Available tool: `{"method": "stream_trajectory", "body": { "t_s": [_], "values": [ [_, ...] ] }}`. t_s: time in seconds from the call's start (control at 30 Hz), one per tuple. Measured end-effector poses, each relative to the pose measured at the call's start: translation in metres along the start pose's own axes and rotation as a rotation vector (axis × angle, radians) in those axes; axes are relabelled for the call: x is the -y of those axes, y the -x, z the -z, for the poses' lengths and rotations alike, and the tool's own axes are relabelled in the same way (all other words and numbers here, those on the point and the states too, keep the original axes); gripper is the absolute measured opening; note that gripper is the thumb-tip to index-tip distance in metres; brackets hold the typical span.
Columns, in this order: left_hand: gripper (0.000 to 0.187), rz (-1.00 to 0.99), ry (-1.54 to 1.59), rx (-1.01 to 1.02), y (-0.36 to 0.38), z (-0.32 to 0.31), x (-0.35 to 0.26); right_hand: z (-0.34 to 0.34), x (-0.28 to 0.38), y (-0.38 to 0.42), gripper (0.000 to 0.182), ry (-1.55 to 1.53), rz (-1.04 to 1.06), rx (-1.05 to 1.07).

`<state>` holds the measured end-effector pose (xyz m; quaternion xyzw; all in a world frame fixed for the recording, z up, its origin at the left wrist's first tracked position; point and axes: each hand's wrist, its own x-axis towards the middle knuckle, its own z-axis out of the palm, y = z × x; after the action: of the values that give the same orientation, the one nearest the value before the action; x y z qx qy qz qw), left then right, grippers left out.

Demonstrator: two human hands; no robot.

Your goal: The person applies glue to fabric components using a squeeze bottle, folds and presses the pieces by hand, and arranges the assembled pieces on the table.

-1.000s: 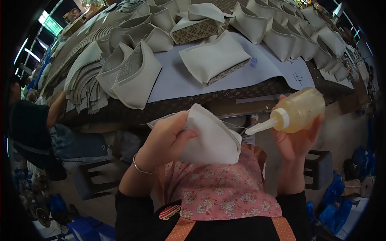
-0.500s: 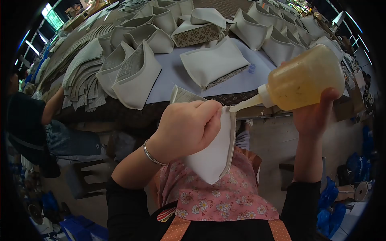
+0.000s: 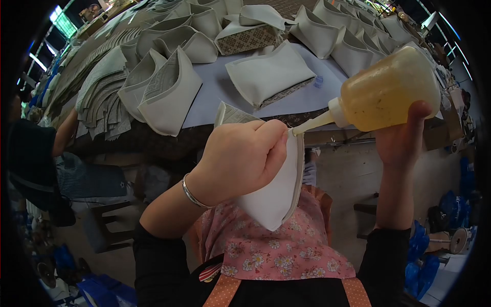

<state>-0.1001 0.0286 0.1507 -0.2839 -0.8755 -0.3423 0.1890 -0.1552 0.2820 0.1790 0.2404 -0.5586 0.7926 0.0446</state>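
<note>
My left hand (image 3: 245, 156) is closed on the upper edge of a white stitched pouch-like piece (image 3: 273, 199), which hangs in front of my apron with its pointed end down. My right hand (image 3: 401, 138) grips a translucent squeeze bottle (image 3: 391, 92) of amber liquid, tilted with its nozzle to the left. At the piece's top corner, beside my left fingers, the nozzle tip (image 3: 298, 131) meets the seam edge. Whether liquid is coming out cannot be made out.
On the table, a similar white piece (image 3: 271, 75) lies on a pale sheet (image 3: 215, 97). Several open white pieces (image 3: 171, 97) stand around it, with fanned flat pieces (image 3: 105, 97) to the left. Another person (image 3: 33, 158) is at the left edge, near a stool (image 3: 107, 225).
The bottle has tipped slightly and its nozzle has stayed at the piece's corner. My left hand and the piece have shifted slightly to the right. The table contents appear slightly higher in view.
</note>
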Motion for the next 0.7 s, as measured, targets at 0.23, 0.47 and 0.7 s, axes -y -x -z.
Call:
{"method": "stream_trajectory", "body": {
  "t_s": [0.23, 0.47, 0.7],
  "values": [
    [0.008, -0.002, 0.058, -0.048, -0.003, 0.000, 0.002, 0.006, -0.005, 0.014, 0.088, 0.180, -0.033, -0.040],
    [0.012, 0.054, 0.172, -0.052, -0.010, 0.002, 0.003, 0.012, 0.005, 0.024, 0.094, 0.201, 0.023, -0.077],
    [0.015, 0.093, 0.215, -0.091, -0.017, 0.003, -0.001, 0.023, 0.010, 0.042, 0.100, 0.252, 0.017, -0.085]
  ]
}}
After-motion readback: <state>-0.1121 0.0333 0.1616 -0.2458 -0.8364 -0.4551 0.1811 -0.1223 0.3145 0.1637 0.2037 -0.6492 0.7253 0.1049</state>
